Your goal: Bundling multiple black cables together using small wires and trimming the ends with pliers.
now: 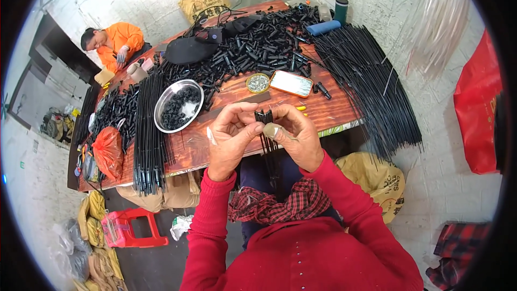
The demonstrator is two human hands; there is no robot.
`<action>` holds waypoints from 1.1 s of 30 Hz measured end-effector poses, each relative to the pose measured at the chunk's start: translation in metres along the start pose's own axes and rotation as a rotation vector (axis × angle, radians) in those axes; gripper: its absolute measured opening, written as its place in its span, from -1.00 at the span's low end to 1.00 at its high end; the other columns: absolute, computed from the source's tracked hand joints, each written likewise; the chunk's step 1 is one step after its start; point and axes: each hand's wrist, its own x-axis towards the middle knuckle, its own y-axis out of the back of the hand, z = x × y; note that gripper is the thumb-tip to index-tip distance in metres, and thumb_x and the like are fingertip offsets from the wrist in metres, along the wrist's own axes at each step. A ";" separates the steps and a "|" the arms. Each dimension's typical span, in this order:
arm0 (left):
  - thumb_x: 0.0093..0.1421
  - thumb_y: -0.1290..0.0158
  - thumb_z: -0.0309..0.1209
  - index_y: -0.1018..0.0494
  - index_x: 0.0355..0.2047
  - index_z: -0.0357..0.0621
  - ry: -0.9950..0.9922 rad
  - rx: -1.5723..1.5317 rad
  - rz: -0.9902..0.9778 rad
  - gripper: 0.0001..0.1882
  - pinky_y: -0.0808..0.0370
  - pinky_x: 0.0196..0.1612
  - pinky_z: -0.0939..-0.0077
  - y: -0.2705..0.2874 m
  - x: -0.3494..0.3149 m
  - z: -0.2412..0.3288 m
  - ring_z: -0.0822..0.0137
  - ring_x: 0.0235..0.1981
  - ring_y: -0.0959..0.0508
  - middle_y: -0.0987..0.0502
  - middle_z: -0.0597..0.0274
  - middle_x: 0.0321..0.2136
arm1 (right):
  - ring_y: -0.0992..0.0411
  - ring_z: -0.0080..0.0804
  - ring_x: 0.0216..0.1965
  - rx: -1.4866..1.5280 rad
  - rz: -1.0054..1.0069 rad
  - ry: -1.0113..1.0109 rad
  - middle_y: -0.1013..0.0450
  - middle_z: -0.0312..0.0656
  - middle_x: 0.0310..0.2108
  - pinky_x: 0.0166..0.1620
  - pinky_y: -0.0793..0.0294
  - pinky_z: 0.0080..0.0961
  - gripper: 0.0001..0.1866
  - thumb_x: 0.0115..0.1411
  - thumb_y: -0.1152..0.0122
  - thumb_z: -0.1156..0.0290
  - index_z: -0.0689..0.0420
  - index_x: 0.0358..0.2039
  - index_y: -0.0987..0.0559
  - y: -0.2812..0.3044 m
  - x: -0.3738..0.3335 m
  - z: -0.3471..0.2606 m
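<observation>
Both hands meet above the table's near edge around a small bundle of thin black rods (271,159). My left hand (232,137) pinches the bundle's upper end from the left, its thumb against the rods. From the other side my right hand (299,132) grips the same end, with a tan cover on its thumb. The rods hang down toward my lap, and small light tips show at the top. Beyond the hands lie a round tin of small metal pieces (258,83) and an orange-rimmed tray with whitish contents (291,84).
Black tubular parts (253,46) heap across the wooden table (231,90). Long black rods lie at right (377,86) and left (149,134). A metal bowl (156,114) holds small black pieces. Orange-clad co-worker (125,36) sits far left; a red stool (129,229) stands below.
</observation>
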 end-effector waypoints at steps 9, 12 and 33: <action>0.05 -0.19 -0.68 -0.39 -0.05 -0.27 -0.020 0.048 0.026 -0.57 -0.42 -0.36 0.80 -0.007 0.000 0.002 0.62 -0.41 -0.48 -0.47 0.39 -0.45 | -0.40 -0.68 -0.20 0.061 0.002 -0.028 -0.43 -0.33 -0.21 -0.22 -0.46 -0.72 -0.74 0.24 -0.19 0.36 0.20 -0.12 -0.42 0.007 0.001 -0.001; 0.07 -0.16 -0.70 -0.37 -0.01 -0.29 -0.007 0.009 0.041 -0.55 -0.49 -0.25 0.75 -0.009 0.001 0.001 0.58 -0.34 -0.52 -0.50 0.31 -0.40 | -0.40 -0.68 -0.20 0.044 -0.001 -0.046 -0.43 -0.33 -0.22 -0.24 -0.47 -0.72 -0.74 0.25 -0.18 0.34 0.19 -0.14 -0.42 0.010 0.003 -0.001; 0.07 -0.14 -0.71 -0.33 0.02 -0.32 -0.051 0.330 -0.015 -0.53 -0.54 -0.30 0.70 -0.018 0.007 0.012 0.49 -0.40 -0.60 -0.57 0.24 -0.48 | -0.39 -0.69 -0.29 0.258 -0.004 -0.068 -0.46 -0.39 -0.35 -0.19 -0.38 -0.69 -0.91 0.19 -0.22 0.46 0.14 -0.31 -0.50 0.022 0.015 0.001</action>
